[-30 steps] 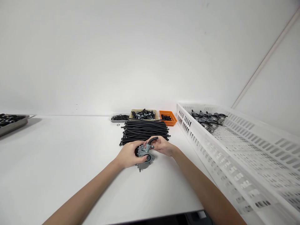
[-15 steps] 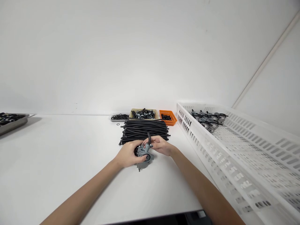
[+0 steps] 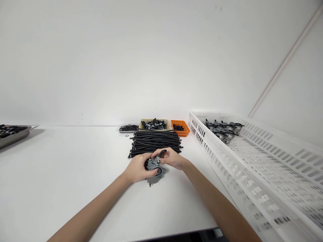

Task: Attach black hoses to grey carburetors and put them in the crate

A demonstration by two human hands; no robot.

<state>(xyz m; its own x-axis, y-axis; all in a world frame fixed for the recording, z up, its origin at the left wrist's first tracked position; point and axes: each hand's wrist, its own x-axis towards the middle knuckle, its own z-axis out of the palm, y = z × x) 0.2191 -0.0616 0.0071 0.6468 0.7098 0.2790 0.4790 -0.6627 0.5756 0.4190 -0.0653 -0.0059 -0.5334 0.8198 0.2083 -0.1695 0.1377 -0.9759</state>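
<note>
Working a short black tube (image 3: 163,153) at the top of a grey metal part (image 3: 152,164) looks to be the step in hand, just below the centre of the frame. Nearest, at the bottom edge, the front of the white bench (image 3: 118,208) gives way to something dark, too little shown to name. The left hand (image 3: 138,168) is curled around the metal part from its left side, thumb laid across the front by the round opening. The right hand (image 3: 172,158) comes in from the other side, thumb and fingers closed in on the tube's lower end; the exact contact is partly hidden. By my judgement, the next move calls for a steady left hold and a small, controlled push or twist at the joint, away from the tube's bent tip.

Just beyond the hands lies a bundle of black hoses (image 3: 153,143), with a small black ring (image 3: 127,135) apart on its upper left. A white crate (image 3: 252,178) fills the right of the frame, similar parts (image 3: 223,129) grouped at its far end. At mid-left sits a metal tray (image 3: 17,138). Farther back, against the wall (image 3: 126,60), stand a shallow tray (image 3: 123,131) of black rings, a cream tray (image 3: 168,125) and an orange basket (image 3: 183,133).
</note>
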